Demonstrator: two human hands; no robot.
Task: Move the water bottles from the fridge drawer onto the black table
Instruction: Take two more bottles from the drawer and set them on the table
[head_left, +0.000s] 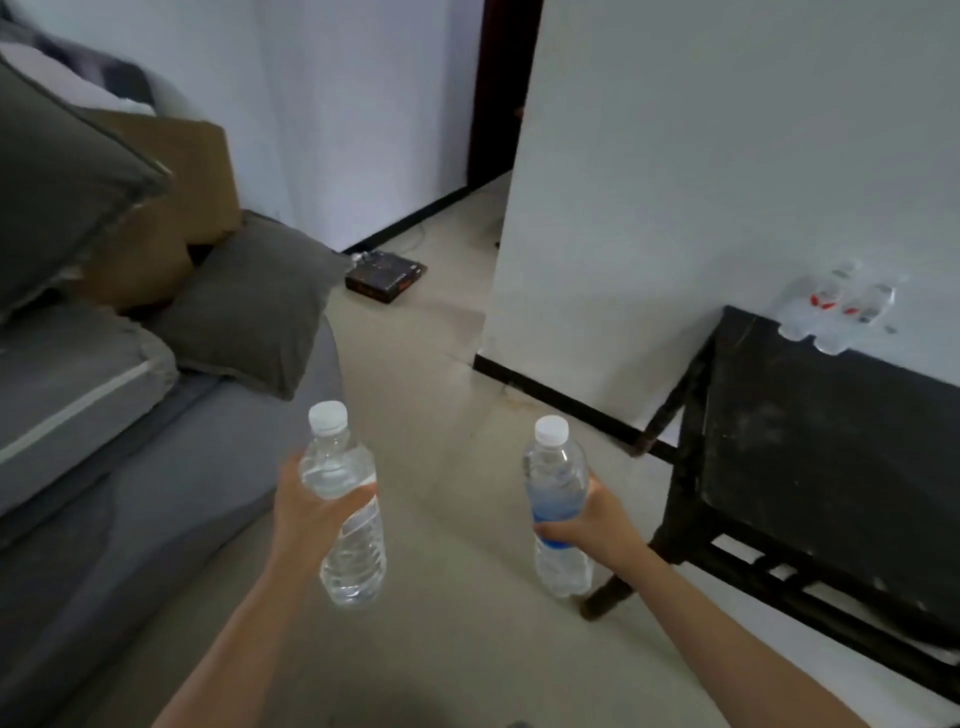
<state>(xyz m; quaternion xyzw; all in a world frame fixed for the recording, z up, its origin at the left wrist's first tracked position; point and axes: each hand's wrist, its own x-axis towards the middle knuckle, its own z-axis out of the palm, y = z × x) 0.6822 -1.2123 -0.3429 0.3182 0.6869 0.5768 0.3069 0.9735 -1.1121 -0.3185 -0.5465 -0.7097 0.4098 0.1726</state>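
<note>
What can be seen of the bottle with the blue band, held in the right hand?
The bottle with the blue band is clear plastic, with a white cap on and water inside. It is nearly upright in the air, beside the black table and not touching it. The right hand grips its middle, partly covering the band.

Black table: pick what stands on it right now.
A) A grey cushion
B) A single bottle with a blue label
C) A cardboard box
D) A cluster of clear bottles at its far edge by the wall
D: several clear bottles with red marks stand clustered at the far edge of the black table, against the white wall.
</note>
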